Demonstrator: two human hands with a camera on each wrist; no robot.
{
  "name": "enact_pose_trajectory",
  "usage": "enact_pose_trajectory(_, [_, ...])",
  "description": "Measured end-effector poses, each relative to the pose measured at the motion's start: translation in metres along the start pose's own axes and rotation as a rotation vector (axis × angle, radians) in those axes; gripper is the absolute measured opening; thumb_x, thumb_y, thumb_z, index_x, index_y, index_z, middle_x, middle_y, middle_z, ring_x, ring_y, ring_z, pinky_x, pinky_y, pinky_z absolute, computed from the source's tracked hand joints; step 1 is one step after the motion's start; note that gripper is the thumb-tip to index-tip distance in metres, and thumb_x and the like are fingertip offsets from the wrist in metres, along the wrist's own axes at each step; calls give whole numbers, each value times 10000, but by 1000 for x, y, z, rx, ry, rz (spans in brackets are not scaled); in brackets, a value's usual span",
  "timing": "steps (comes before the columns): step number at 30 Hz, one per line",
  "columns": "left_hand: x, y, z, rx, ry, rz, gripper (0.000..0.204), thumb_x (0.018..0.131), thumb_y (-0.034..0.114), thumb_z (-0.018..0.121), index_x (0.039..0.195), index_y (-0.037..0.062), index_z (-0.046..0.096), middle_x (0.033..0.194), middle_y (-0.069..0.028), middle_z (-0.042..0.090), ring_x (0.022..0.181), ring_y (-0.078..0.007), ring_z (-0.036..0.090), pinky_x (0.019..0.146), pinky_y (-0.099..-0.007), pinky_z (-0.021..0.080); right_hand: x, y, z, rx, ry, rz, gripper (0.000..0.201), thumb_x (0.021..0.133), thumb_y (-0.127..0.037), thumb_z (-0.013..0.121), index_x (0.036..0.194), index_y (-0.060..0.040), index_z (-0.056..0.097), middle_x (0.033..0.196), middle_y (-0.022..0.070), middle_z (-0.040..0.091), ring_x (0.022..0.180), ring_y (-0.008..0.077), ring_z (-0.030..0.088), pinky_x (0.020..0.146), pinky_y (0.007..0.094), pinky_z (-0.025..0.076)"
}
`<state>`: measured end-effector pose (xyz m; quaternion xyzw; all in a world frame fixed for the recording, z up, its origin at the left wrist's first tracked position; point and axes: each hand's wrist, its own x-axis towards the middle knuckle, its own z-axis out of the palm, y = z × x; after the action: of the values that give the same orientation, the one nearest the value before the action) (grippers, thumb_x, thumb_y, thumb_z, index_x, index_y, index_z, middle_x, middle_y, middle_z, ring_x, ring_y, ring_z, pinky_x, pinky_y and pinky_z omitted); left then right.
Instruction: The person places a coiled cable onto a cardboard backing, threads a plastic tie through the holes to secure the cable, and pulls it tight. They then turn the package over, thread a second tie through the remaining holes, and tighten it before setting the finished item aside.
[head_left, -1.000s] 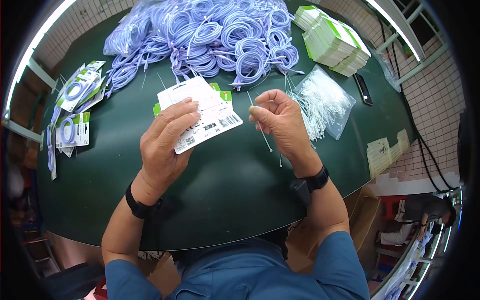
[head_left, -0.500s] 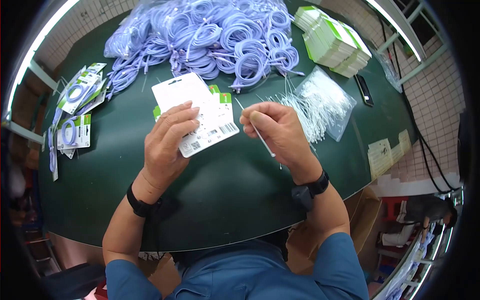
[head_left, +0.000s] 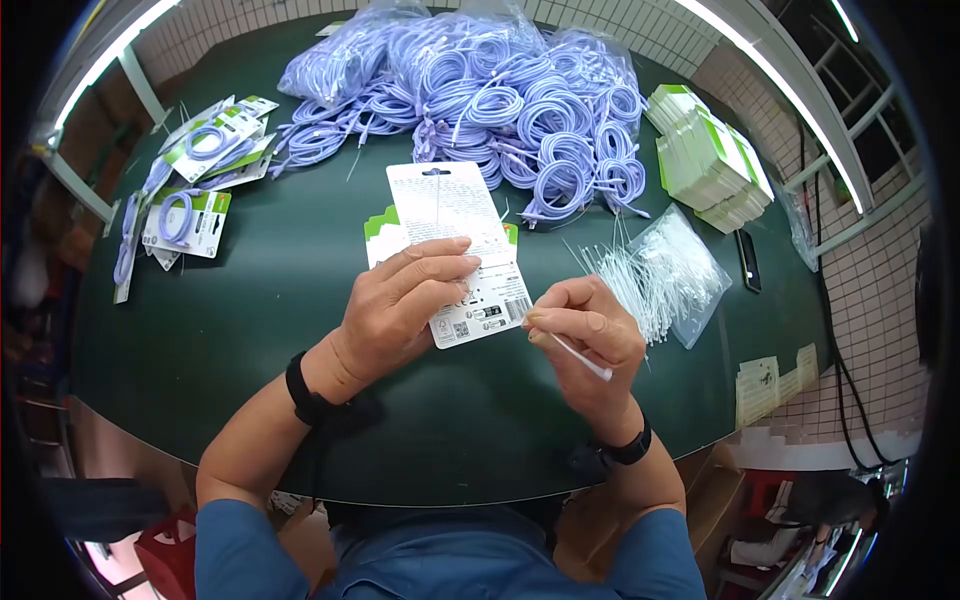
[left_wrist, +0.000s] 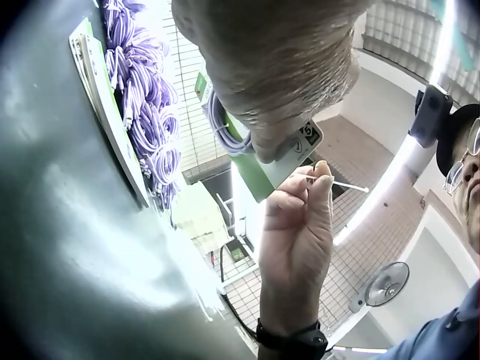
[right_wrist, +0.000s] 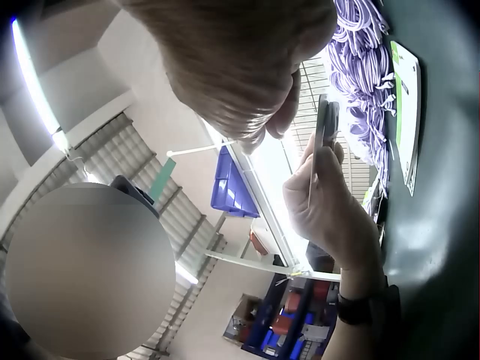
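Observation:
My left hand (head_left: 405,305) holds a white printed packaging card (head_left: 445,195), its barcode side facing up and its hanging slot at the far end. In the left wrist view a coil of lilac cable (left_wrist: 221,124) shows on the card's green-edged front. My right hand (head_left: 600,350) pinches a thin white cable tie (head_left: 585,361) between thumb and fingers, right at the card's near right corner. One end of the tie sticks out toward me; its other end is hidden by the fingertips. More green and white cards (head_left: 382,232) lie on the table behind the held one.
Lilac cable coils (head_left: 555,120) form a big pile at the back. Cards with cables (head_left: 205,145) lie at the left. At the right are loose cable ties (head_left: 630,290), their plastic bag (head_left: 690,270), stacked cards (head_left: 715,165) and a black phone-like object (head_left: 747,260).
My head view has shifted. The right hand with the cable tie has come closer to the card's corner, and the tie has swung to point toward me. The left hand keeps its hold.

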<state>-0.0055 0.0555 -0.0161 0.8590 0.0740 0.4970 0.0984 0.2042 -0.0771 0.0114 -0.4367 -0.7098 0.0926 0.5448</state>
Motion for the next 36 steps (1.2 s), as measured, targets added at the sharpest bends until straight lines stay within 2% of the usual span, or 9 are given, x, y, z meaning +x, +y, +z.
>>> enact_pose_trajectory(3, [0, 2, 1, -7, -11, 17, 280, 760, 22, 853, 905, 52, 615, 1144, -108, 771, 1148, -335, 752, 888, -398, 645, -5, 3, 8, -37, 48, -82, 198, 879, 68, 815, 1042, -5, 730, 923, 149, 745, 841, 203, 727, 710, 305, 566])
enact_pose_trajectory(6, [-1, 4, 2, -20, -16, 26, 277, 763, 29, 852, 898, 52, 610, 1143, -110, 771, 1143, -334, 754, 884, -399, 645, -6, 2, 15, -32, 196, -114, 233, 860, 80, 831, 1030, -16, 704, 921, 168, 766, 812, 219, 745, 676, 324, 577])
enact_pose_trajectory(19, [0, 6, 2, -38, -44, 22, 249, 762, 15, 820, 923, 36, 630, 1120, -111, 768, 1128, -327, 757, 879, -403, 641, -5, 5, 15, -110, 49, -134, 270, 840, 75, 847, 1031, -38, 692, 963, 179, 785, 798, 248, 758, 681, 319, 585])
enact_pose_trajectory(22, [-1, 8, 3, -37, -57, 23, 271, 767, 40, 839, 914, 44, 612, 1118, -118, 772, 1124, -336, 759, 878, -407, 644, -4, 5, 16, -73, 42, -55, 237, 806, 69, 858, 988, -31, 744, 982, 122, 785, 813, 232, 745, 677, 303, 577])
enact_pose_trajectory(27, [-1, 18, 4, -14, -112, 40, 316, 773, 102, 879, 870, 59, 582, 1079, -127, 783, 1115, -346, 769, 865, -417, 650, 0, 5, 10, -81, -23, 27, 194, 810, 43, 863, 955, -46, 770, 955, 93, 781, 812, 210, 735, 686, 309, 577])
enact_pose_trajectory(29, [-1, 24, 3, -5, -132, 49, 304, 772, 106, 875, 860, 58, 587, 1062, -123, 785, 1113, -342, 771, 860, -416, 651, 1, 5, 3, 60, -120, 178, 178, 810, 38, 866, 941, -51, 785, 936, 79, 775, 805, 192, 726, 674, 299, 563])
enact_pose_trajectory(30, [0, 28, 3, 11, -125, 68, 285, 772, 102, 869, 862, 53, 602, 1043, -121, 786, 1084, -334, 776, 839, -408, 647, 2, 6, -2, 131, -167, 253, 171, 810, 36, 868, 935, -54, 792, 927, 71, 772, 801, 184, 722, 668, 294, 555])
enact_pose_trajectory(33, [4, 43, -1, 35, -122, 106, 249, 771, 95, 856, 865, 44, 632, 1006, -117, 788, 1025, -318, 787, 798, -391, 639, 10, 1, -19, 266, -261, 302, 185, 790, 82, 849, 914, -45, 798, 888, 79, 753, 793, 170, 701, 660, 283, 528])
enact_pose_trajectory(36, [18, 68, -15, 81, -146, 144, 219, 761, 70, 843, 902, 34, 679, 948, -106, 784, 881, -286, 783, 711, -347, 606, 16, -7, -33, 422, -342, 400, 186, 770, 90, 848, 899, -35, 800, 860, 86, 738, 776, 160, 680, 647, 273, 500])
